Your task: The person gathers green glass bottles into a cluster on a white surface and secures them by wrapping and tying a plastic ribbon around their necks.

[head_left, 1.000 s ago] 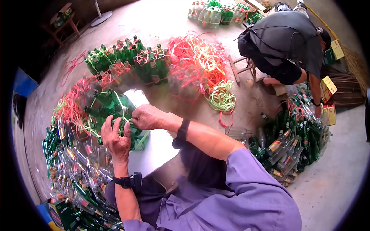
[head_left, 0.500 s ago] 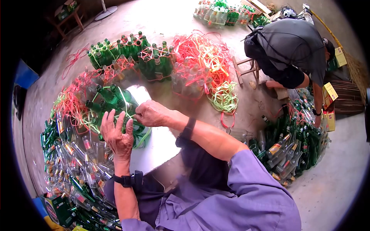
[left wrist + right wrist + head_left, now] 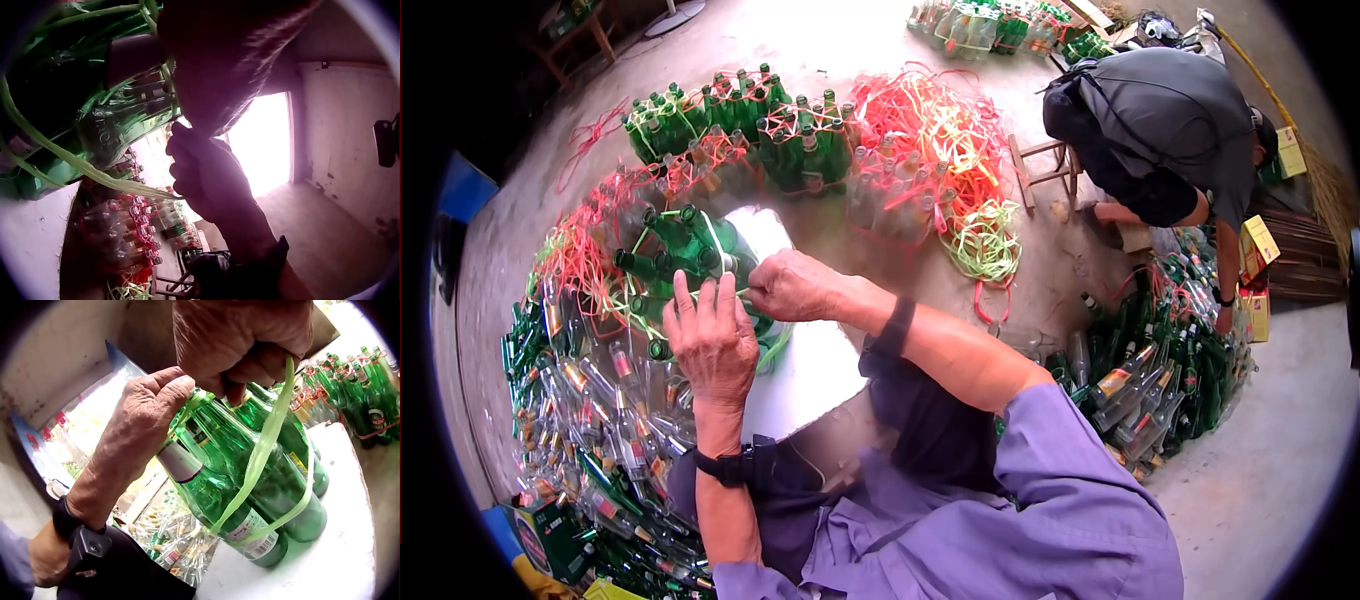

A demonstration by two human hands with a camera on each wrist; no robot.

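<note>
A bundle of green glass bottles [image 3: 209, 478] stands on a white board [image 3: 350, 506], with a light green plastic strap [image 3: 262, 447] looped round it. My right hand [image 3: 793, 287] grips the strap in a fist above the bottle necks, and the strap runs from it down to the bottles' lower sides. On the near side, my left hand [image 3: 715, 350] rests against the bottle tops, its fingers fairly straight. In the right wrist view its thumb lies beside the strap at the necks, its fingertips partly hidden.
Loose bottles [image 3: 615, 430] lie heaped at the left, and another bottle pile [image 3: 1150, 390] lies at the right. Strapped bundles [image 3: 805, 150] and tangled red straps [image 3: 925, 130] lie ahead. A person [image 3: 1165, 140] bends over the right pile, near a wooden stool [image 3: 1045, 170].
My left hand has turned over the bottle tops, its fingers closer together and its thumb nearer them. The right hand stays at the strap. The head view has shifted slightly.
</note>
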